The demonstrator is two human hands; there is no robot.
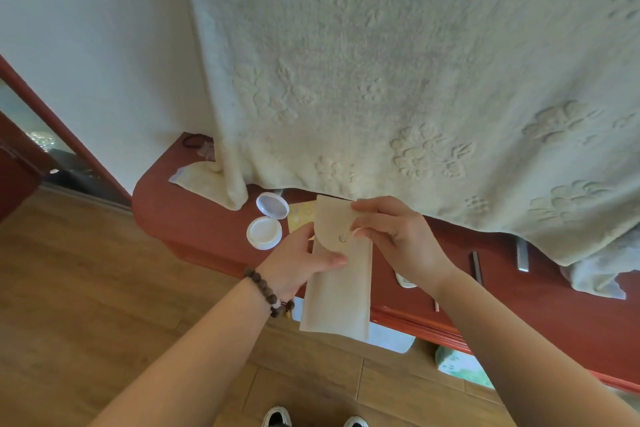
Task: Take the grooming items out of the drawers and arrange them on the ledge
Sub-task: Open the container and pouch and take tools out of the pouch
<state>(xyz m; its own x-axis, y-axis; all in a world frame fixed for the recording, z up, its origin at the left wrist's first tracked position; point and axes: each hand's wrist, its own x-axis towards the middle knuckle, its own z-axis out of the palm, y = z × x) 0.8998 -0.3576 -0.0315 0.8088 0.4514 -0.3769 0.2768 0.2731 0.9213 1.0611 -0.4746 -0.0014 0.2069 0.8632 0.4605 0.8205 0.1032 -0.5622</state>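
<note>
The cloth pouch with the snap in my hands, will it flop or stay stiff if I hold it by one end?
The pouch probably holds fairly straight: it hangs flat below the left hand without drooping. The flap, pinched by the right hand, bends easily, so the fabric is soft. It looks flat and thin, so likely light, though its contents are hidden.

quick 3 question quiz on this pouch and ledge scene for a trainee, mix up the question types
1. True or false: the white compact on the ledge has its lid shut.
2. Which hand pinches the flap of the beige pouch? A) left hand B) right hand C) neither
3. Fill in: a beaded ___ sits on the left wrist.

Key
1. False: the lid stands open.
2. B: the right hand pinches the flap near the snap, while the left hand holds the pouch body.
3. bracelet
</note>
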